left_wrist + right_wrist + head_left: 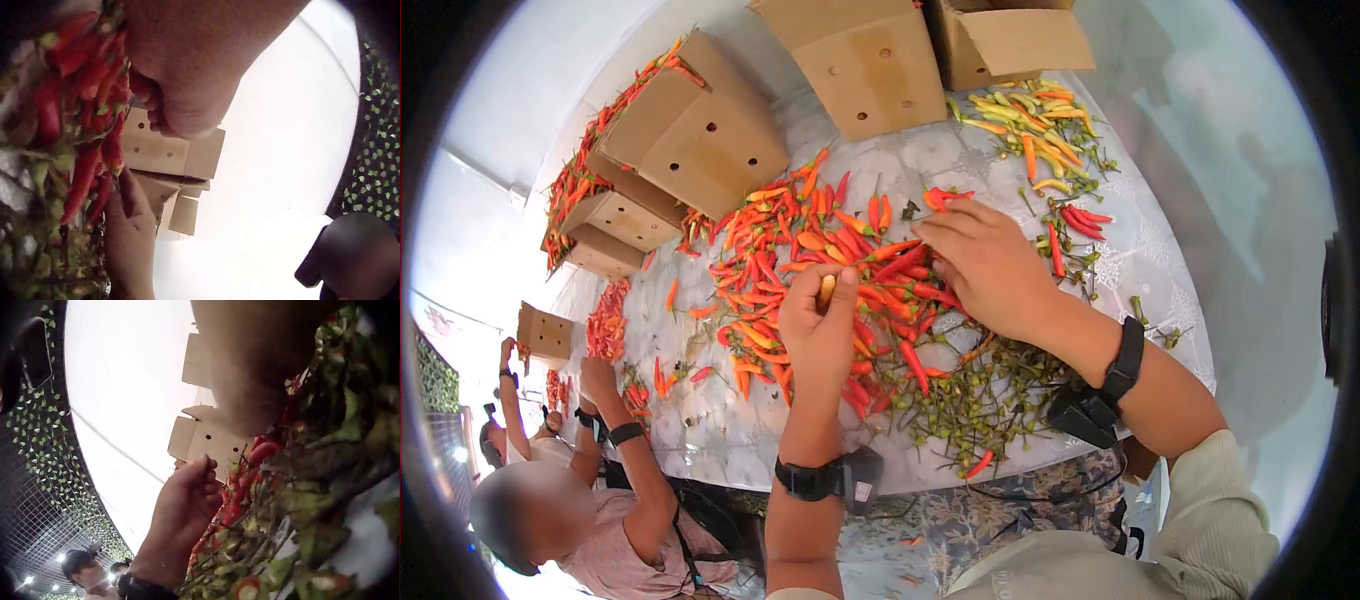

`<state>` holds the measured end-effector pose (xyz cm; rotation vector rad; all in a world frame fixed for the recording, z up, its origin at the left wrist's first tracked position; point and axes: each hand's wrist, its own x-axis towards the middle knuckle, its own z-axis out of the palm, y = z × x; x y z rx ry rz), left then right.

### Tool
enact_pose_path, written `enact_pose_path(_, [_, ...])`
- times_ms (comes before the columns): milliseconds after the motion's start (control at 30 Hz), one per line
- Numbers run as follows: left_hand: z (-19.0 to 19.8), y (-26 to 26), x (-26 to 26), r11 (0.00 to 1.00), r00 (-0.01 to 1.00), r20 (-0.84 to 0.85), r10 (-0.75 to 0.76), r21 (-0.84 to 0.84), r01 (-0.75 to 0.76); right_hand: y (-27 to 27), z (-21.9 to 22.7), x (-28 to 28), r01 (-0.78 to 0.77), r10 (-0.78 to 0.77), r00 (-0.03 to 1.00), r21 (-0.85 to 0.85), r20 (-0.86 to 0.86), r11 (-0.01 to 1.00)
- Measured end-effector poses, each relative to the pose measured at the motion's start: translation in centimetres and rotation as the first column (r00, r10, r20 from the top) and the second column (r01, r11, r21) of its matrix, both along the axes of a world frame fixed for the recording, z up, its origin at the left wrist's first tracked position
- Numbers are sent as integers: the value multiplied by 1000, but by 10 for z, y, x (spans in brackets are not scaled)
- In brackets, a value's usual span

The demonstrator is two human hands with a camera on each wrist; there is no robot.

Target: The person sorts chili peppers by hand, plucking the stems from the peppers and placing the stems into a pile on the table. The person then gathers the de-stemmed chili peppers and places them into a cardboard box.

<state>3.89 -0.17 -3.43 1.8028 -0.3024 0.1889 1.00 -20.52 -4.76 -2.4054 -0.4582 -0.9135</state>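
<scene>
In the head view my left hand [818, 325] grips a pale yellow-orange chili pepper [827, 292] between thumb and curled fingers, above a heap of red and orange chili peppers [762, 268]. To its right, my right hand [992, 268] reaches over the heap's right side with fingers lightly bent. Its fingertips are close to the peppers and partly hidden. Beyond them lies a red-orange pepper [945, 198]. Green stems [985, 400] are piled below the right wrist. The left wrist view shows red peppers [81, 181] beside the right hand [130, 240]; in the right wrist view the left hand [187, 503] appears fist-like.
Cardboard boxes [855, 70] stand along the table's far side, one [700, 140] with peppers behind it. Yellow-green peppers [1040, 125] lie at the far right. Another person [615, 500] works at the left beside a smaller red heap [607, 320]. The patterned tablecloth [1140, 235] reaches the right edge.
</scene>
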Motion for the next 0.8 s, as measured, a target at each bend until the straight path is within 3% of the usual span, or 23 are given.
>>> enact_pose_path(67, [0,-2,-2,989,998,62,-5,148,-4,-1,-10,0,-32,30,998,-42,-51,999])
enact_pose_path(167, [-2,-4,-2,988,990,136,-25,153,3,-6,5,-9,-17,1,974,-67,-228,998])
enact_pose_path(367, [-5,-1,2,973,968,246,-56,231,-3,-3,5,-10,16,-11,999,109,-43,994])
enact_pose_path(467, [2,-7,-3,993,977,209,-52,119,27,1,12,-14,-25,23,1000,237,15,971])
enact_pose_path(567, [10,-6,-7,964,947,292,-138,260,60,-2,12,-14,-1,0,1000,284,3,959])
enact_pose_path(667, [3,-4,-3,972,944,301,-137,226,69,-1,14,-16,-2,6,1000,275,-16,961])
enact_pose_path(800, [9,-14,-10,937,886,399,-238,334,101,4,16,-19,-162,165,986,285,16,945])
